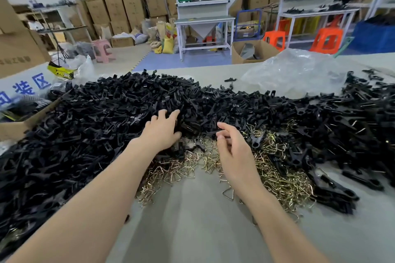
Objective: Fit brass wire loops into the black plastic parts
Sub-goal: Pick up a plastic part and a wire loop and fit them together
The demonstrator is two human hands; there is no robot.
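Fingers [174, 113] of the left hand [161, 132] spread on heaped black plastic clip parts [128, 100]: isolate one. Right hand [233, 151], loosely curled, empty, should pinch one triangular brass wire loop [227, 193].

We find bare table [192, 226] only near us, in the middle. The loops [277, 179] lie across its far end. The black parts [96, 117] heap up left, ahead and right, with a box [12, 130] far left and a bag [295, 72] behind.

left hand [162, 132]: bare | right hand [233, 151]: bare | forearms [96, 198]: bare to frame edge
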